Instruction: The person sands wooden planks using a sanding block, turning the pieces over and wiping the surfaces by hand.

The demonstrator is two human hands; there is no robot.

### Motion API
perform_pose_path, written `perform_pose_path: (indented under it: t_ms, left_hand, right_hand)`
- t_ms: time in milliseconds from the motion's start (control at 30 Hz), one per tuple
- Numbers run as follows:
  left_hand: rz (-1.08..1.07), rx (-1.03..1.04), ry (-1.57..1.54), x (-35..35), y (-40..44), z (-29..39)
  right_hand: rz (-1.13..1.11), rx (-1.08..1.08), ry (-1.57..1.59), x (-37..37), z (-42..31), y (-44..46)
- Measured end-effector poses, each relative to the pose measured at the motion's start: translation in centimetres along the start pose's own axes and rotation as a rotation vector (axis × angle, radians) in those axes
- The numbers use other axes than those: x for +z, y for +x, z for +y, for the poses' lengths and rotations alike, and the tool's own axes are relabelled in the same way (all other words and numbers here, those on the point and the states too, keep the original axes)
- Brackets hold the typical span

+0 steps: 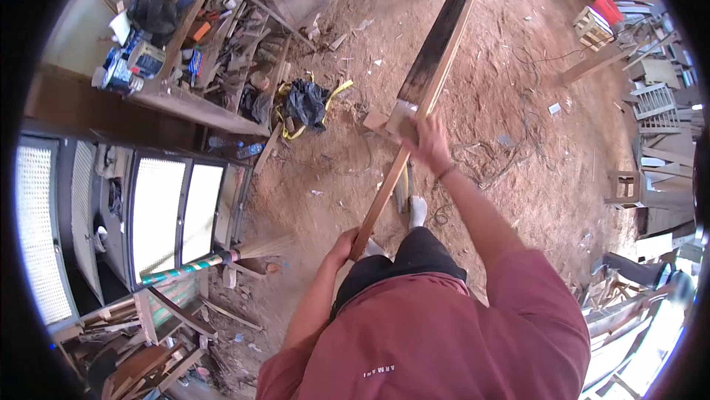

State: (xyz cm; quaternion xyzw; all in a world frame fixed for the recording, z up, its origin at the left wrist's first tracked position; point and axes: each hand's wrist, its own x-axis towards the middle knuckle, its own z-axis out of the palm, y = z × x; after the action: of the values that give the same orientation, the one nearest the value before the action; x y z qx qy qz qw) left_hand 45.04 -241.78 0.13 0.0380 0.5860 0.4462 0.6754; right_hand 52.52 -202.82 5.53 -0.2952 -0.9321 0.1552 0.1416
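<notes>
A long, narrow wooden strip (383,197) slants away from my body, its far part lying along the edge of a dark wooden plank (435,49). My left hand (343,248) is closed around the strip's near end, beside my thigh. Farther along, my right hand (431,145) grips the strip from the right, with its thumb and fingers partly over it. Just ahead of that hand, a pale wood block (401,115) sits at the plank's near end. A short piece of wood (376,120) juts out to the left below it.
Left, a cluttered workbench (214,108) carries tools, cans and scraps. A black plastic bag (306,103) with yellow straps lies on the dirt floor (325,200). Glazed panels (159,211) and a broom (255,248) are lower left. Scrap wood, a wooden crate (593,28) and a red container (608,8) line the right.
</notes>
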Motion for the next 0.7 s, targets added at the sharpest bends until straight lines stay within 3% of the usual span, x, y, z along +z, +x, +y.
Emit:
perform_pose_path:
  t_ms: [67,100,233,300,367,433,467,500,533,567,600,633,700]
  left_hand:
    - [0.011,0.108,0.042,0.1,0.0,-0.8]
    - [0.012,0.097,0.033,0.0,-0.2,-1.1]
    - [-0.029,0.201,0.05,-0.1,-0.5,-0.9]
    - [-0.058,0.273,0.037,0.2,-1.0,-0.4]
    - [-0.072,0.135,0.054,0.4,-0.6,0.8]
    - [-0.063,0.117,0.067,0.1,0.7,0.2]
    - [-0.064,0.128,0.038,0.2,0.7,0.0]
    - [-0.066,0.139,0.014,0.0,0.6,-0.1]
    - [-0.069,0.14,0.017,-0.3,0.5,-0.2]
    - [-0.133,0.266,-0.009,-0.4,0.2,-0.5]
    - [-0.196,0.386,-0.038,-0.4,-0.2,-1.0]
    - [-0.197,0.382,-0.039,-0.6,0.0,-1.2]
    - [-0.219,0.038,-0.295,-1.0,1.5,-1.1]
  right_hand:
    - [0.004,-0.132,0.018,-0.6,-6.6,-8.0]
    - [-0.228,-0.041,0.117,-1.5,-10.2,-11.3]
    - [-0.159,-0.331,0.215,-1.4,-17.3,-19.4]
    - [-0.35,-0.25,0.219,-1.1,-15.1,-16.9]
    - [-0.083,-0.177,0.144,-1.0,-11.4,-12.2]
    - [0.056,0.024,0.041,-1.4,-8.7,-8.6]
    - [0.051,0.026,0.042,-2.1,-9.9,-9.3]
    - [-0.2,0.051,0.064,-3.3,-12.1,-10.4]
    - [-0.277,-0.01,0.089,-2.9,-14.2,-13.4]
    - [-0.354,-0.069,0.118,-2.5,-16.2,-16.3]
    - [-0.264,-0.207,0.153,-1.4,-17.9,-20.6]
    - [-0.267,-0.204,0.154,-1.5,-18.4,-21.6]
    - [-0.312,-0.27,0.303,-1.6,-18.9,-23.0]
